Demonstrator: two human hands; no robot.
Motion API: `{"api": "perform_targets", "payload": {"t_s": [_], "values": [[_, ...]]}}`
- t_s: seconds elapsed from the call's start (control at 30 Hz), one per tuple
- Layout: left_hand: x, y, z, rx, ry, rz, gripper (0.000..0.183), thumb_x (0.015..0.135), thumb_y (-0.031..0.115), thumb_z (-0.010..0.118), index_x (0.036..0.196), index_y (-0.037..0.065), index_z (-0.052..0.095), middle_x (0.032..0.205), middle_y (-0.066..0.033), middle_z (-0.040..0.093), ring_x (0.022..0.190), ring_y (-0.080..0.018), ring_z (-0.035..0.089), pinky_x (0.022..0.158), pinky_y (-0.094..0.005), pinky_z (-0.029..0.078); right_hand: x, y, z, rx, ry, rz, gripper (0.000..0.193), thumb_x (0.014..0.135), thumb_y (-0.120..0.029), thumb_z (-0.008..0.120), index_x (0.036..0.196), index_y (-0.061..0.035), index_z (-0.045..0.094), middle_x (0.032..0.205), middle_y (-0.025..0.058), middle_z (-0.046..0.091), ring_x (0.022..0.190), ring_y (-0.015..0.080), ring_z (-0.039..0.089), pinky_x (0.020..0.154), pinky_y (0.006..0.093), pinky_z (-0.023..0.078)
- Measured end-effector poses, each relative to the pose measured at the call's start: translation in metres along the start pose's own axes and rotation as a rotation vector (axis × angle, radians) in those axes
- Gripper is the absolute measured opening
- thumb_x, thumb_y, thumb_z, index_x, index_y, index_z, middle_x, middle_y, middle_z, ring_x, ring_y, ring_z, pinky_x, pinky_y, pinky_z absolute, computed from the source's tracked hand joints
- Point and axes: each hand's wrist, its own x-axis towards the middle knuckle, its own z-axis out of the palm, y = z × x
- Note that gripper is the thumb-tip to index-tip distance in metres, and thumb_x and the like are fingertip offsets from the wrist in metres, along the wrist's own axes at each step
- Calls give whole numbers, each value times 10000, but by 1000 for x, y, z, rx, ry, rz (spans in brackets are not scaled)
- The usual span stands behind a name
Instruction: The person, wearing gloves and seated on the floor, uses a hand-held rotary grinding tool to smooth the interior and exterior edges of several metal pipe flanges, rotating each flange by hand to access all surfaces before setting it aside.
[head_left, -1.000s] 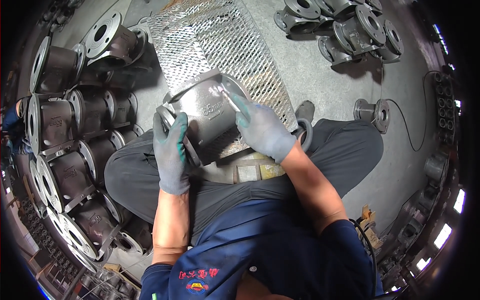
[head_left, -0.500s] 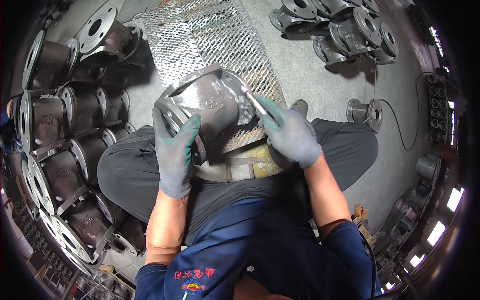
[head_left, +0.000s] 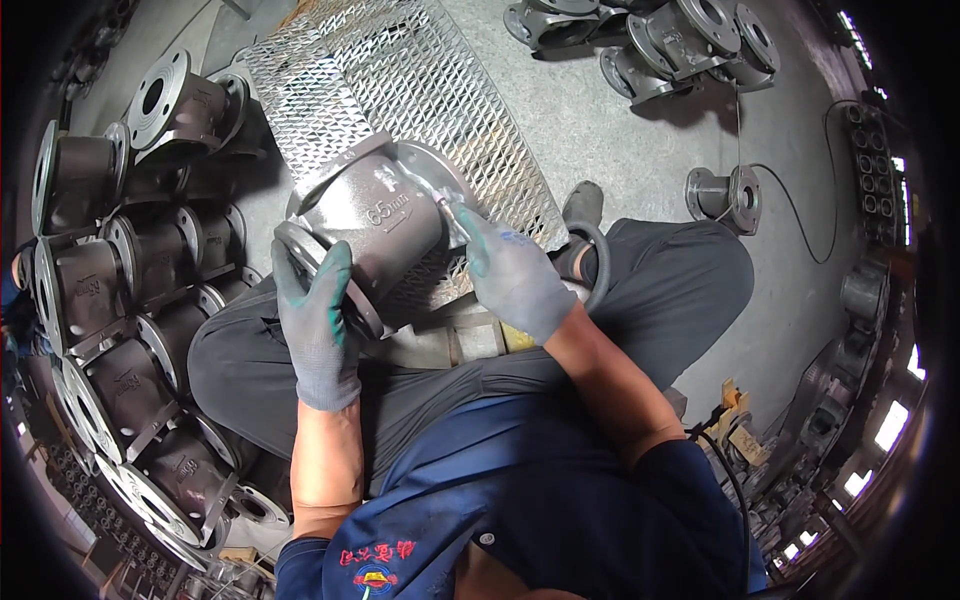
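Note:
A dark grey cast-metal valve body [head_left: 375, 215] with flanged ends lies tilted in front of me, above a metal mesh grating [head_left: 430, 90]. My left hand [head_left: 318, 320], in a grey and green work glove, grips its near-left flange [head_left: 325, 275], thumb on one side and fingers on the other. My gloved right hand [head_left: 515, 270] is closed round a slim, rod-like metal tool [head_left: 444, 201]. The tool's tip is at the neck beside the far-right flange [head_left: 432, 168]; whether it touches cannot be made out. Most of the tool's body is hidden in the glove.
Similar flanged bodies [head_left: 95, 290] stand stacked along my left. More of them [head_left: 685, 45] sit on the floor at the far right, and a single smaller one [head_left: 722, 200] lies nearer. A thin cable [head_left: 805, 240] runs there. A dark hose [head_left: 602, 265] curves by my right leg.
The valve body has shifted slightly left in view and turned a little. My right hand and the tool have moved left and down, from the flange's outer edge to the neck beside it.

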Motion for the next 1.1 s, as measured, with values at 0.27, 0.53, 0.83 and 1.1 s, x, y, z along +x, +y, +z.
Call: {"api": "perform_targets", "payload": {"t_s": [0.27,0.53,0.83,1.1], "values": [[-3,0,9,102,42,51,737,1076,142,740,1660,-137,389,1313,-129,676,1049,-130,686,948,-264,553,-5,-1,-4,50,-73,126,655,1033,-82,627,1668,-90,467,1082,292,714,1008,473,715,927,554,576],[0,1,3,141,-8,15,725,1096,152,718,1676,-119,377,1221,-109,701,1013,-132,701,881,-287,576,-10,14,3,99,-71,46,716,1032,-65,611,1717,-144,415,1053,307,695,988,482,715,915,564,574],[1,4,7,196,-49,74,763,1094,166,724,1685,-129,341,1298,-125,681,1068,-143,705,942,-281,571,-21,17,15,113,11,50,665,1043,-89,619,1688,-142,464,1047,313,703,992,503,713,912,565,573],[2,-4,12,95,58,56,841,1067,123,747,1714,-124,270,1207,-95,727,1049,-145,709,957,-284,565,-12,8,8,82,-74,151,641,1046,-87,611,1670,-74,466,1105,306,706,1065,487,710,958,562,566]]}}
